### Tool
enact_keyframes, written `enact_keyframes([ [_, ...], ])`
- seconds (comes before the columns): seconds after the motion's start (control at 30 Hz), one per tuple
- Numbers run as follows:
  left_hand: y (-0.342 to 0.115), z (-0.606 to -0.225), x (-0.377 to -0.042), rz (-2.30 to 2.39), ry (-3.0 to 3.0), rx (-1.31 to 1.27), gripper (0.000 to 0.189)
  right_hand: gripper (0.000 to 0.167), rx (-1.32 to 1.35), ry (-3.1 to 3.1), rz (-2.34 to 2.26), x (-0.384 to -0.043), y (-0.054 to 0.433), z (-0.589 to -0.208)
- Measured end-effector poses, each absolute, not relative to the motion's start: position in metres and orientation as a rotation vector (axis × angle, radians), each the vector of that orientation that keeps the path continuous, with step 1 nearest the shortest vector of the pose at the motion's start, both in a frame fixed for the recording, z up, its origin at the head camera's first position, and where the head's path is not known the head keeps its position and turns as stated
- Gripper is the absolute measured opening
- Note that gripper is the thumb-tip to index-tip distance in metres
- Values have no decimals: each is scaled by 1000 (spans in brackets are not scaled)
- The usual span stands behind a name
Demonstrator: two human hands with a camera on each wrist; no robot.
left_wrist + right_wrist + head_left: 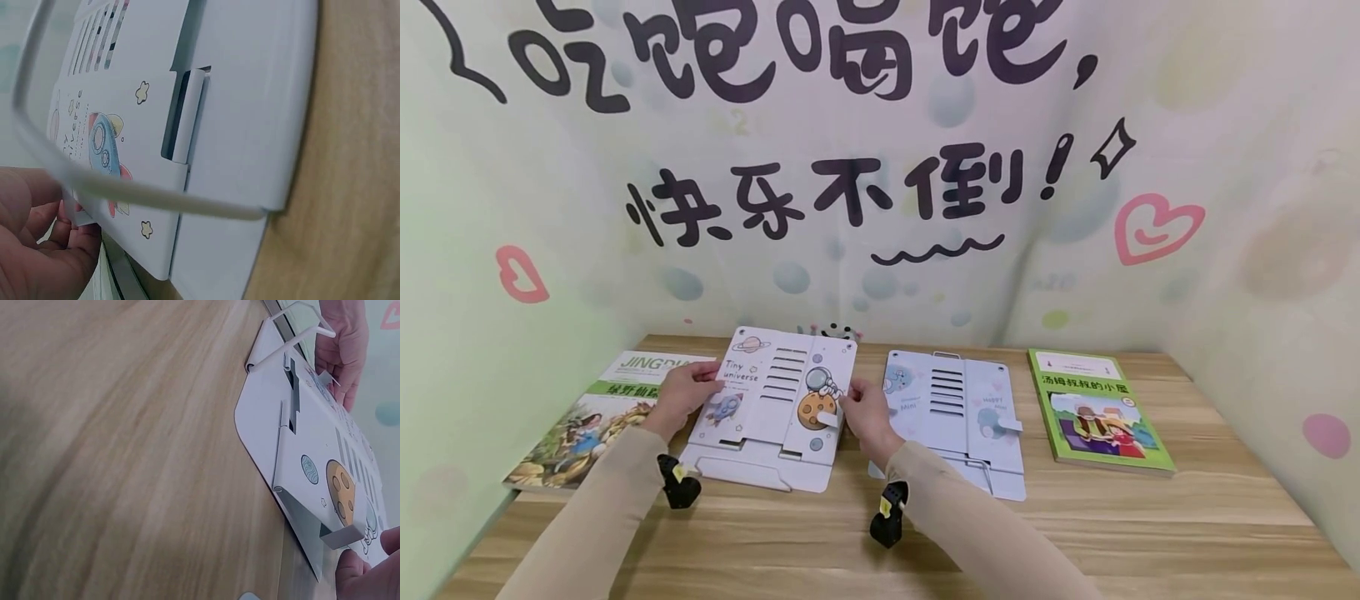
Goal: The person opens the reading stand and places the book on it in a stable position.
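Observation:
A white book stand (775, 425) printed with a planet, a rocket and an astronaut leans slightly back on the table, its panel raised off the base plate. My left hand (683, 396) pinches its left edge, and in the left wrist view the fingers (84, 240) curl at a small tab there. At the right edge my right hand (868, 412) grips the panel, with the thumb (351, 565) by the edge beside a page clip (347, 534). A wire ledge (741, 471) runs along the front of the stand.
A second, pale blue and white book stand (955, 433) lies right of my right hand, partly behind it. On the far right is a green book (1105, 417); another book (595, 433) lies left, partly under my left arm. A printed curtain (850, 283) hangs behind the table (805, 550).

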State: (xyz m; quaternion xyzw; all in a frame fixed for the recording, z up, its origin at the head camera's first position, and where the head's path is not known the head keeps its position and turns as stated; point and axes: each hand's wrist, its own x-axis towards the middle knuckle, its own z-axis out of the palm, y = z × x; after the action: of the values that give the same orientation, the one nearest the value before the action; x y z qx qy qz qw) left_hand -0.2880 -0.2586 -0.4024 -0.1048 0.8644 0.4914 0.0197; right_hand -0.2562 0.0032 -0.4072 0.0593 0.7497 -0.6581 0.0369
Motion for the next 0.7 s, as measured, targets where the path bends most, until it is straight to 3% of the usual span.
enact_keyframes([
  [0.2,-259,-400,-287,1555,2668,-360,45,42,204,2304,-2031,-254,2,-404],
  [0.7,-263,-393,-282,1629,2652,-328,46,30,141,2298,-2142,-257,1,-404],
])
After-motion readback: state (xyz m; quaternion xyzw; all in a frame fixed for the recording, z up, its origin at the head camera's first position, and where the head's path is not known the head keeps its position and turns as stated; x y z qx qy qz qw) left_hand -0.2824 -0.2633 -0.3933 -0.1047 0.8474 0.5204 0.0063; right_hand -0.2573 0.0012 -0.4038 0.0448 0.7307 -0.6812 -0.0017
